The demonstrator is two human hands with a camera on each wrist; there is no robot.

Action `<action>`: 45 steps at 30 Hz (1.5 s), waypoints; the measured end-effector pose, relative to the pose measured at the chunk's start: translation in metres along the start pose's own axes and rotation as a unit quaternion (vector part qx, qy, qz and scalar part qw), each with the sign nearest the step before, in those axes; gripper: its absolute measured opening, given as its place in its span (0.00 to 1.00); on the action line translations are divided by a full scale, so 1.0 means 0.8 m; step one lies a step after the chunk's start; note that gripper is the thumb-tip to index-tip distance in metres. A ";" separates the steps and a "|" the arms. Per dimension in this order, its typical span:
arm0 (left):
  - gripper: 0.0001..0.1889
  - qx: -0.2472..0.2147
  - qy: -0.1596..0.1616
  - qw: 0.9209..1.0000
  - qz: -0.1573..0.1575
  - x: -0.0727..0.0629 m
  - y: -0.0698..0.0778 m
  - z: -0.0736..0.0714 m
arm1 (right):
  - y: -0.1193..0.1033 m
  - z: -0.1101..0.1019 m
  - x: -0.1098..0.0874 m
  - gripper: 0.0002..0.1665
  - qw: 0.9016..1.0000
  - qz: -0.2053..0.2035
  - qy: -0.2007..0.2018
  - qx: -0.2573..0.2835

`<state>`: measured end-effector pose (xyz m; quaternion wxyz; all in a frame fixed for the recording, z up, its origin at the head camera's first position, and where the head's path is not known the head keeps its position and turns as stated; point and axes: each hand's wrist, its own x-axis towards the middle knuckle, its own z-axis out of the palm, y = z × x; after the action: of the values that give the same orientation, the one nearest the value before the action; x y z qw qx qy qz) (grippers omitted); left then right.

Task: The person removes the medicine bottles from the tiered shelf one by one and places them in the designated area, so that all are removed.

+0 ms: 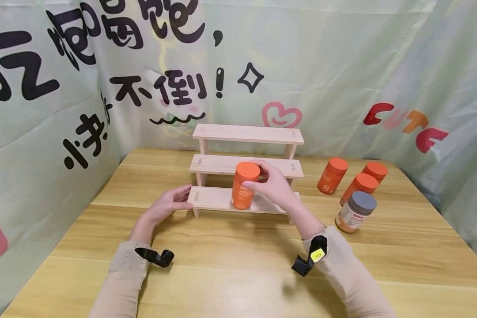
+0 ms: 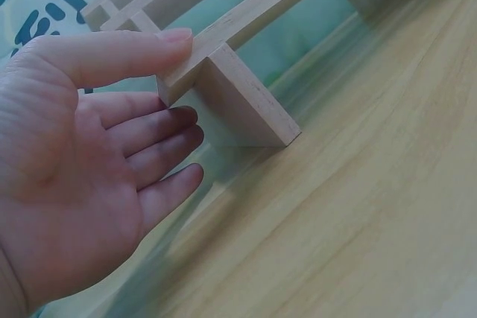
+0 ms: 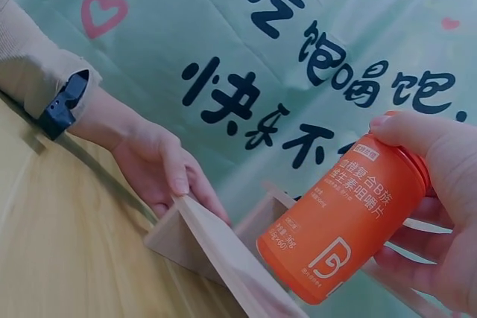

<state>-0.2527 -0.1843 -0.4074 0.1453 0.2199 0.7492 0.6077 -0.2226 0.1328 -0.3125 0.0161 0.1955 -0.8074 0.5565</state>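
Observation:
My right hand [image 1: 276,183] grips an orange supplement bottle [image 1: 242,190] with an orange lid, thumb on the near side and fingers behind. The bottle is upright and overlaps the lowest step in the head view; its white-printed label [image 3: 339,217] faces the right wrist camera. A three-step wooden display rack [image 1: 248,133] stands on the table. At the left end of its lowest board, my left hand [image 1: 170,204] pinches the corner. In the left wrist view the thumb lies along the top of the board [image 2: 205,53], and the other fingers spread below its end.
Right of the rack stand several more bottles: an orange one [image 1: 331,176], two others close together [image 1: 359,187], and a grey-lidded jar [image 1: 355,212] in front. A printed cloth backdrop [image 1: 334,66] hangs behind the wooden table [image 1: 222,274].

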 end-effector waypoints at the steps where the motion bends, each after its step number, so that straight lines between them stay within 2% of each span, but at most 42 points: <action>1: 0.42 0.000 0.000 1.000 -0.001 0.000 0.000 0.000 | 0.000 -0.004 -0.002 0.32 1.000 0.001 0.003 -0.001; 16: 0.42 0.000 0.004 1.000 0.001 -0.003 0.001 -0.002 | 0.002 -0.066 -0.030 0.33 0.999 0.021 0.032 -0.013; 27: 0.42 -0.011 0.000 1.000 -0.002 -0.002 0.002 0.001 | 0.003 -0.119 -0.055 0.32 0.996 0.020 0.082 -0.038; 37: 0.43 -0.013 -0.004 1.000 0.001 -0.001 0.004 0.000 | 0.001 -0.163 -0.077 0.30 0.984 0.034 0.156 -0.081; 45: 0.42 -0.008 -0.003 1.000 0.000 -0.001 0.002 0.000 | 0.006 -0.201 -0.094 0.32 0.975 0.061 0.179 -0.120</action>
<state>-0.2515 -0.1846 -0.4063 0.1492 0.2206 0.7437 0.6131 -0.1860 0.3020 -0.2742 0.1494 0.0397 -0.8626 0.4816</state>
